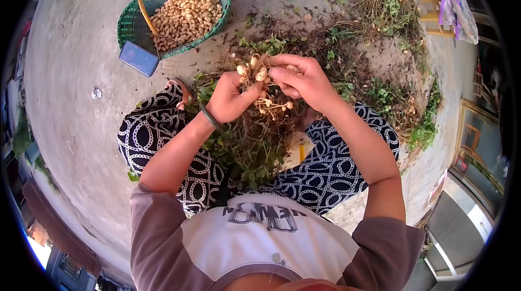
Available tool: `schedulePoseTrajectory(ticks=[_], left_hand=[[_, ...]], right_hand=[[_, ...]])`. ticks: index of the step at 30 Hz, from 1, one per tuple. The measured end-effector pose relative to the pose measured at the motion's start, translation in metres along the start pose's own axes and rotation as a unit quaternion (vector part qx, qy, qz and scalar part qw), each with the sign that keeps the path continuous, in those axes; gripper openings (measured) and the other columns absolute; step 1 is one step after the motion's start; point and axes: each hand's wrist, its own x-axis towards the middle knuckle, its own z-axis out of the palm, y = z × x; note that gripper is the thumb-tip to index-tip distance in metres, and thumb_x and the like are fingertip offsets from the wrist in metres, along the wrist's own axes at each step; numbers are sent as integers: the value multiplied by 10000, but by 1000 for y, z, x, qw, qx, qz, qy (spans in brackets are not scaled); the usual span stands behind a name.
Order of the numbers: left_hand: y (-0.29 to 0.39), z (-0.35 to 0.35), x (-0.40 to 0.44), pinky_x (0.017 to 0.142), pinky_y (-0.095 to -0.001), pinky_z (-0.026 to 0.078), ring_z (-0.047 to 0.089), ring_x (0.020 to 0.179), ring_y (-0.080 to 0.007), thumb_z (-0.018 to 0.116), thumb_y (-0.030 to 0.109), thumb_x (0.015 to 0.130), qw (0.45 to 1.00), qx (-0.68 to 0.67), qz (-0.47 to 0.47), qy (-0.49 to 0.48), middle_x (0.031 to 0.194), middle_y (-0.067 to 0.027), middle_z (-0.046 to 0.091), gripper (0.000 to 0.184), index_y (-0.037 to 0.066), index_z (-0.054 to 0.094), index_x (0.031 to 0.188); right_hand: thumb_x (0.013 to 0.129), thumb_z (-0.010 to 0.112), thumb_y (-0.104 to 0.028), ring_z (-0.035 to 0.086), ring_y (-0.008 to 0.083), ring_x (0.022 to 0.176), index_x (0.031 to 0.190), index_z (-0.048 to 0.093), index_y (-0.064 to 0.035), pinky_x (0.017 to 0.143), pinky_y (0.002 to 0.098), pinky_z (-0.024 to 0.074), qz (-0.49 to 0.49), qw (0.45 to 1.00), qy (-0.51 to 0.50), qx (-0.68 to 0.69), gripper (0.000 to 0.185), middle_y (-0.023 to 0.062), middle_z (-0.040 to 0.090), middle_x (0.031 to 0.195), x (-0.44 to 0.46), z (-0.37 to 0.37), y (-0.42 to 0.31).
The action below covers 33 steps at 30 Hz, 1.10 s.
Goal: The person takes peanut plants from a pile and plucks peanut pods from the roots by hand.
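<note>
My left hand (230, 97) is closed around the root end of a peanut plant (263, 136), whose stems and leaves hang down between my legs. Pale peanuts (255, 68) cluster at the roots, just above my left thumb. My right hand (304, 79) is beside the cluster with thumb and forefinger curled together, and a peanut (293, 68) shows within its fingers. More small pods (274, 105) dangle on thin roots below both hands.
A green woven basket (128, 22) with a tall handle holds many picked peanuts (190, 11). A phone (139, 59) leans at its near side. Uprooted peanut plants (385, 6) lie in a heap at the upper right, with loose soil and leaves around. Crumpled foil (96, 93) lies on the concrete.
</note>
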Motion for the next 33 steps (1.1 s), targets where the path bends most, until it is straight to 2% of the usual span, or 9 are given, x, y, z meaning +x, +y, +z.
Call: schedulePoseTrajectory(ticks=[4, 7, 12, 18, 22, 26, 29, 30, 33], left_hand=[[-10, 1, 1, 546, -366, 444, 544, 534, -235, 655, 158, 845, 992, 125, 5, 15, 656, -170, 597, 179, 9, 661, 944], [-9, 2, 1, 520, -366, 431, 536, 507, -209, 663, 171, 857, 991, 130, -17, 29, 619, -147, 602, 167, 7, 679, 885], [-3, 0, 0, 494, -305, 404, 486, 519, -91, 626, 165, 917, 989, 144, 3, 45, 594, -92, 620, 203, -9, 667, 820], [-3, 0, 2, 514, -281, 385, 433, 571, -62, 573, 181, 972, 997, 23, 27, 74, 603, 11, 537, 236, -15, 647, 864], [-9, -5, 1, 491, -320, 378, 433, 516, -105, 577, 206, 966, 995, 73, 8, 63, 555, -58, 502, 275, -8, 638, 805], [-4, 1, 3, 491, -382, 390, 509, 491, -268, 583, 215, 948, 989, 111, 56, 84, 564, -146, 534, 298, -4, 637, 754], [-6, -5, 1, 500, -412, 390, 535, 519, -329, 568, 227, 954, 983, 167, 29, 66, 589, -165, 542, 277, 3, 636, 806], [3, -3, 2, 500, -417, 388, 537, 523, -336, 566, 229, 956, 985, 157, 28, 68, 593, -169, 542, 273, 4, 634, 816], [0, 0, 3, 500, -430, 383, 537, 537, -362, 563, 227, 956, 988, 133, 34, 70, 610, -178, 552, 264, 6, 625, 827]], right_hand=[[891, 689, -111, 536, 61, 674, 1153, 597, 15, 582, 255, 452, -213, 916, 48, -336, 305, 16, 626, 824, 2, 10, 10], [868, 691, -154, 669, 179, 721, 1030, 586, -10, 643, 325, 501, -224, 933, 113, -259, 241, 124, 676, 838, 1, 17, 16], [919, 589, -93, 377, 58, 495, 1020, 473, -49, 430, 216, 247, -61, 988, 55, 132, 160, 17, 510, 715, 5, -13, -5], [937, 565, -131, 452, 85, 511, 1042, 573, -41, 435, 212, 294, -45, 951, -27, 304, 139, 68, 587, 796, 1, -11, -15], [971, 559, -146, 486, 96, 534, 869, 639, 7, 431, 220, 327, -12, 999, -5, 31, 201, 58, 597, 761, -2, -12, -9], [924, 605, -78, 556, 106, 593, 1064, 667, 14, 481, 236, 415, -18, 1000, -10, -5, 179, 65, 643, 774, -9, -1, -13], [866, 658, -70, 677, 180, 677, 1069, 677, -32, 575, 292, 513, -272, 910, 0, -313, 208, 98, 712, 895, -7, 9, 2], [823, 692, -72, 707, 248, 786, 1058, 676, -55, 623, 316, 540, -293, 893, 8, -342, 236, 109, 707, 989, -8, 14, 5], [822, 703, -95, 695, 269, 757, 1016, 676, -51, 617, 312, 542, -319, 840, 68, -434, 201, 97, 710, 925, -8, 20, 15]])
